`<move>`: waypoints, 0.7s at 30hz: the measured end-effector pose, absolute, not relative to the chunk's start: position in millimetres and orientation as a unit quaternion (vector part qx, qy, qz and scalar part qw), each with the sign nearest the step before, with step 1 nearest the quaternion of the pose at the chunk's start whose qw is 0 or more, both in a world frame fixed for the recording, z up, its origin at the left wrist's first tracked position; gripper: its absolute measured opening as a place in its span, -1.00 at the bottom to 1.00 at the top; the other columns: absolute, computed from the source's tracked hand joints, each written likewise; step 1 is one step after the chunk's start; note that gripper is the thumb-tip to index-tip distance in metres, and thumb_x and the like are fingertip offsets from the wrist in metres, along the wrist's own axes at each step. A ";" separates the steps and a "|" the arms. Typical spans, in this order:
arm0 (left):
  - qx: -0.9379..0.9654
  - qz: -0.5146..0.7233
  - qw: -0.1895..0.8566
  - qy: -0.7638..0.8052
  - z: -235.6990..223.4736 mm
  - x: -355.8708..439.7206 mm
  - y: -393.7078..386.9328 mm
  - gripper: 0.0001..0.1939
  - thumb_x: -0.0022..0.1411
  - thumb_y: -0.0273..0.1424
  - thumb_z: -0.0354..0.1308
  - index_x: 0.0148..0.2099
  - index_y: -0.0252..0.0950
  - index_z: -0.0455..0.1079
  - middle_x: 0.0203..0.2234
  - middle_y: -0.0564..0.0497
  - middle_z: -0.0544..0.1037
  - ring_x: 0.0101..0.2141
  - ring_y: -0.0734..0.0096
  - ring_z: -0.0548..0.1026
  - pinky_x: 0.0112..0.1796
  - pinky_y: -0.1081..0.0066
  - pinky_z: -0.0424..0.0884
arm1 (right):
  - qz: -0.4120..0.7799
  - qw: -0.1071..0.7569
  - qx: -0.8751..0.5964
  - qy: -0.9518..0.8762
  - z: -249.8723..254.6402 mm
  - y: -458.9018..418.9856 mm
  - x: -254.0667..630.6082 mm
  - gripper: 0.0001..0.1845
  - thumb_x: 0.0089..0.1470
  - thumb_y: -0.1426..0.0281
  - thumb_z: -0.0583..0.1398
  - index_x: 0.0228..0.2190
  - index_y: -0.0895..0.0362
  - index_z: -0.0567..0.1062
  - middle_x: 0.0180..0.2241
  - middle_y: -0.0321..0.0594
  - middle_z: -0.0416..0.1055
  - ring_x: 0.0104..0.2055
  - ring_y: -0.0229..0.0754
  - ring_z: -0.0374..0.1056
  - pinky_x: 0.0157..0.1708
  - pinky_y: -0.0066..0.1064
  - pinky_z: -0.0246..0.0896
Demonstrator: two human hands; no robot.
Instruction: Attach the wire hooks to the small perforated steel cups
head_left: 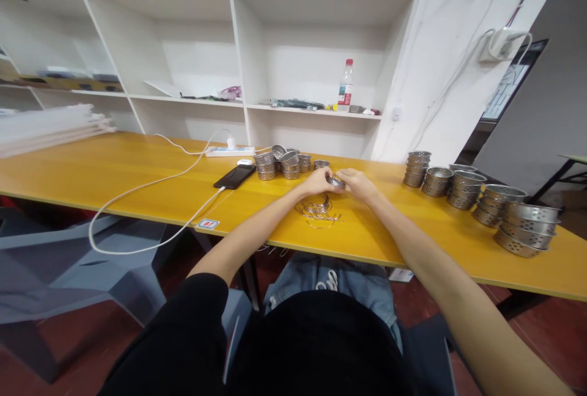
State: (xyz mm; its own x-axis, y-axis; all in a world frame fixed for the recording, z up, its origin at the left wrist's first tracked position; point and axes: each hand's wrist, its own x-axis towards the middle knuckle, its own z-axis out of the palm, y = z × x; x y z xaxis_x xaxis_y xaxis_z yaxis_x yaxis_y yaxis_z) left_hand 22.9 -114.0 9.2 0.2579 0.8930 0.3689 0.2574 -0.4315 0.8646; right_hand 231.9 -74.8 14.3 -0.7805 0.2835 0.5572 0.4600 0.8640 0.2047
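Over the middle of the table, a small metal strainer cup (pixel 336 182) is held between both of my hands. My left hand (pixel 318 182) is closed on its left side, and my right hand (pixel 356 184) grips it from the right with bent fingers. The cup is partly covered by the fingers. Just below my left hand lies a loose pile of thin metal wire rings (pixel 320 209). Behind my hands stand several more perforated metal cups (pixel 290 165), some stacked and one tipped over. A single cup (pixel 321 164) sits right behind my left hand.
Stacks of perforated metal cups (pixel 466 187) line the right side of the yellow table (pixel 151 161). To the left lie a black phone (pixel 234 176), its white cable (pixel 137 187) and a power strip (pixel 230 151). White shelves (pixel 316 6) with a bottle (pixel 345 87) rise behind.
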 end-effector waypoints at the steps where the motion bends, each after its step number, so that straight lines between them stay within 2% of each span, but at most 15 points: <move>1: 0.713 0.456 0.348 0.402 9.5 22.7 -114.3 -0.26 -0.46 -0.20 0.68 -0.33 -0.23 0.24 -0.50 0.22 0.40 -0.44 0.54 0.29 -0.32 0.42 0.16 | -0.170 0.259 -0.200 -0.929 14.3 -74.5 231.5 -0.85 0.28 0.50 0.18 -0.18 0.12 0.55 -0.27 -0.07 0.52 -0.27 -0.07 0.36 -0.15 -0.29 0.29; 13: 0.721 0.456 0.350 0.388 2.8 17.5 -103.7 -0.23 -0.44 -0.18 0.68 -0.33 -0.22 0.20 -0.51 0.24 0.40 -0.45 0.55 0.30 -0.35 0.44 0.16 | -0.199 0.229 -0.234 -0.924 11.9 -74.1 224.9 -0.82 0.24 0.53 0.24 -0.11 0.13 0.53 -0.27 -0.09 0.49 -0.27 -0.06 0.30 -0.17 -0.29 0.21; 21: 0.727 0.459 0.338 0.383 -0.1 14.2 -99.9 -0.23 -0.44 -0.16 0.68 -0.33 -0.22 0.21 -0.51 0.24 0.39 -0.45 0.55 0.28 -0.35 0.45 0.15 | -0.213 0.208 -0.285 -0.911 10.7 -78.5 222.1 -0.78 0.24 0.52 0.27 -0.07 0.15 0.55 -0.22 -0.03 0.50 -0.20 0.00 0.31 -0.18 -0.27 0.18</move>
